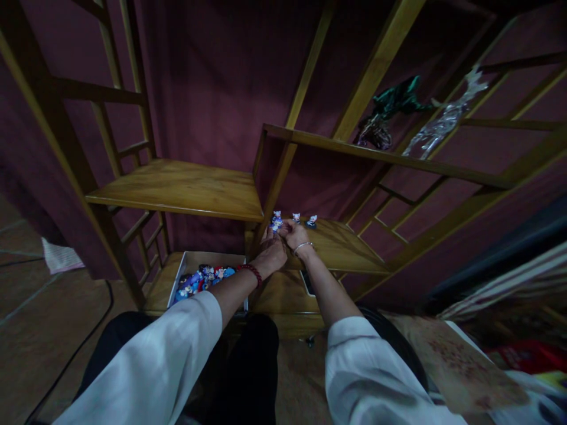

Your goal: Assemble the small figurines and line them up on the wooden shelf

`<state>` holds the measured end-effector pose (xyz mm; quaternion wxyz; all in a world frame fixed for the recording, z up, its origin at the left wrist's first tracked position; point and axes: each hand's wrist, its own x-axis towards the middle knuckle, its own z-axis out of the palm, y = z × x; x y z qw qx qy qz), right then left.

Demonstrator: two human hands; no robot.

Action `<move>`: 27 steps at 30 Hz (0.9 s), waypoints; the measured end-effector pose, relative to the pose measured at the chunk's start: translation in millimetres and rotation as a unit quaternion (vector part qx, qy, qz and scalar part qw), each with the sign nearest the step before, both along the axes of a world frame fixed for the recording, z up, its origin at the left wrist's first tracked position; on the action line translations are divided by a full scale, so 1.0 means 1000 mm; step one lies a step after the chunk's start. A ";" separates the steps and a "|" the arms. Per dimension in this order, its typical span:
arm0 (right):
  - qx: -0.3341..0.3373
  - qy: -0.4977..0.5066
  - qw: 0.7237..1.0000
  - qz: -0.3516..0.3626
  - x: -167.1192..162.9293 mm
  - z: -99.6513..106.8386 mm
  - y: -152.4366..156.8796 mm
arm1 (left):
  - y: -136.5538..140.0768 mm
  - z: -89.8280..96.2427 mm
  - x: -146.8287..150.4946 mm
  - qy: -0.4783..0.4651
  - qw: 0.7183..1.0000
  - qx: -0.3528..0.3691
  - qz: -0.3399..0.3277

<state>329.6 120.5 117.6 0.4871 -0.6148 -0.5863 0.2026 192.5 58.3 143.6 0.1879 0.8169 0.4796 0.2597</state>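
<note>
My left hand (271, 255), wearing a red bead bracelet, and my right hand (294, 235), with a silver bangle, come together at the left end of a wooden shelf (349, 248). Between their fingertips is a small blue and white figurine (276, 226). Fingers of both hands close on it, and part of its base is hidden. Just behind it stands another figurine (277, 215). To the right, a white-headed figurine (296, 218) and one on a dark base (312, 221) stand upright on the same shelf.
At lower left, a white box (181, 271) holds several colourful figurines. A dark phone (308, 282) lies below my right forearm. Wooden posts and a higher left shelf (190, 184) flank my hands. Upper right, a green ornament (398, 100) and a clear ornament (447, 115) stand.
</note>
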 end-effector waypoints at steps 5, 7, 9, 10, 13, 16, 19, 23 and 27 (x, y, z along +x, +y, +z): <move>0.005 0.000 1.000 -0.007 -0.001 -0.001 0.002 | -0.002 0.002 0.001 0.012 1.000 0.003 0.007; 0.010 -0.001 1.000 -0.015 0.000 -0.003 0.004 | -0.002 0.003 0.001 0.012 1.000 0.003 0.005; 0.012 0.002 1.000 -0.017 0.001 -0.005 0.006 | -0.002 0.003 0.000 0.007 1.000 0.002 0.005; 0.012 0.004 1.000 -0.016 0.001 -0.006 0.007 | -0.002 0.004 0.000 0.004 1.000 -0.003 0.005; 0.009 0.012 1.000 -0.015 0.001 -0.007 0.008 | -0.004 0.005 0.000 -0.011 1.000 -0.022 0.012; 0.002 0.029 1.000 -0.008 0.000 -0.006 0.007 | -0.004 0.005 0.000 -0.015 0.999 -0.036 0.019; -0.001 0.054 0.999 0.003 -0.001 -0.003 0.005 | -0.002 0.001 0.002 -0.021 0.999 -0.031 0.013; 0.003 0.064 0.998 0.004 -0.002 -0.002 0.003 | 0.002 -0.004 0.003 -0.029 0.999 -0.016 0.004; 0.011 0.065 0.998 0.016 -0.003 -0.005 0.004 | 0.000 -0.003 0.003 -0.030 0.999 -0.008 0.009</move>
